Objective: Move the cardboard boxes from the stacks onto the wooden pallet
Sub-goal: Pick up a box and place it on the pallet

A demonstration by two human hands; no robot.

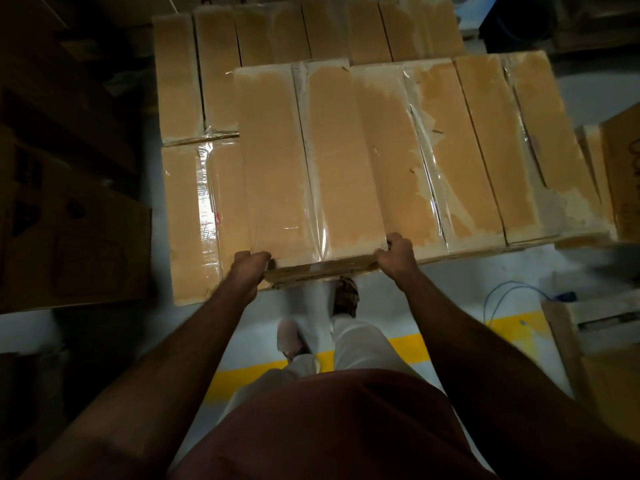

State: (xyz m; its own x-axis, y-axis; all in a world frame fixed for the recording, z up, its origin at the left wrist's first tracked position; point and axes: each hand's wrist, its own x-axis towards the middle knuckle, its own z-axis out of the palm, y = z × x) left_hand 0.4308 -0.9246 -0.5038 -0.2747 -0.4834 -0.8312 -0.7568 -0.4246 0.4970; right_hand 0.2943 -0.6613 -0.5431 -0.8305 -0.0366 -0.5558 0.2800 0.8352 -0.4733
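Dim storeroom, pale floor (588, 98). Left hand (247, 268) and right hand (396, 256) both clenched on the box (311, 161); best kept level, knees bent.

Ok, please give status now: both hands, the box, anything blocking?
Left hand and right hand grip near end of long tape-wrapped brown cardboard box. It lies on the stack. Nothing seen blocking.

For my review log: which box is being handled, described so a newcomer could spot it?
Start at the raised row of long boxes at centre. The box is at its left end, taped down the middle. Unlike its neighbours, the left hand and right hand grip its near corners.
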